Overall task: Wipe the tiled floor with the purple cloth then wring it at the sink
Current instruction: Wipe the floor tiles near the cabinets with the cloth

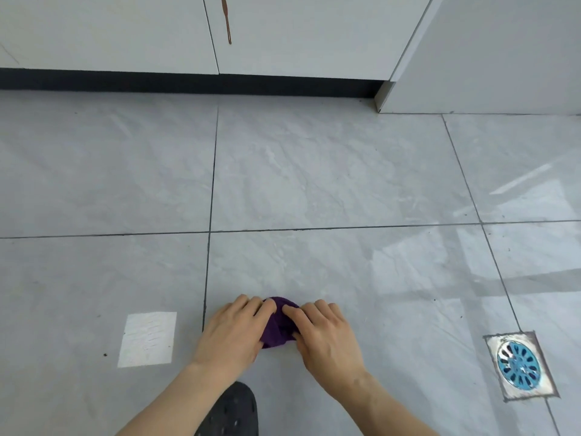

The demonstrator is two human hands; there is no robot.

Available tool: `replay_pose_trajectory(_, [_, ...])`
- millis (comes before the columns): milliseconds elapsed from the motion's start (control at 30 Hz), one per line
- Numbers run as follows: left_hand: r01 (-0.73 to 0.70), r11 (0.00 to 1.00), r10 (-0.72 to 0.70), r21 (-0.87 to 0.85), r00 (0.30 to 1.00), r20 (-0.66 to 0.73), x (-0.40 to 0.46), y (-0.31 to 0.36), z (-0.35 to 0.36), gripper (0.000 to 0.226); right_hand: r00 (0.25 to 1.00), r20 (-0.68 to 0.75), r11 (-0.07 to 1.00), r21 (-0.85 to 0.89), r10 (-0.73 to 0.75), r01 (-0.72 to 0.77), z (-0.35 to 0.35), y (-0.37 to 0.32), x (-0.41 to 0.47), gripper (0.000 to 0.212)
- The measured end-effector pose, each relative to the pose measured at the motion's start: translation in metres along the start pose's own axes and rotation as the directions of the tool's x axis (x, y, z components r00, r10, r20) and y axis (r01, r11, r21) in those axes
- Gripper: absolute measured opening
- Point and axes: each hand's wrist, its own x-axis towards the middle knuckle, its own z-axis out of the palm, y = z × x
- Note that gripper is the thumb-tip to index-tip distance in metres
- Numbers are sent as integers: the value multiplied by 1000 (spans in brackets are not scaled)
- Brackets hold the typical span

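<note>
The purple cloth [278,325] lies bunched on the grey tiled floor [314,184], low in the middle of the view. My left hand [234,333] presses on its left side, fingers curled over the fabric. My right hand [327,336] covers its right side the same way. Only a narrow strip of cloth shows between the two hands. The sink is not in view.
White cabinet doors [125,29] with a dark kickboard [188,81] run along the far edge. A floor drain with a blue grate [520,366] sits at the right. A bright light patch [147,339] lies left of my hands. A dark perforated shoe [232,410] is below them.
</note>
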Motion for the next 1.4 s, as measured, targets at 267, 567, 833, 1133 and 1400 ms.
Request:
replay_pose_trajectory(267, [97, 928, -50, -360, 989, 137, -20, 17, -17, 38, 962, 268, 997, 69, -45, 27, -33, 10, -7, 35])
replay_pose_trajectory(567, [192, 896, -129, -400, 975, 178, -15, 11, -52, 42, 969, 241, 992, 127, -51, 20, -71, 14, 2, 32])
replay_pose_trajectory(833, [233, 907, -242, -352, 970, 18, -29, -1, -67, 39, 991, 134, 984, 179, -25, 0, -69, -13, 18, 23])
replay_pose_trajectory(1133, [334, 827, -454, -453, 871, -186, -78, -37, -36, 47, 998, 68, 952, 306, -2, -19, -21, -72, 43, 32])
replay_pose_trajectory(1400, [550, 632, -751, -546, 608, -258, -149, -109, 16, 66, 967, 177, 948, 291, -182, 125, 18, -127, 69, 57])
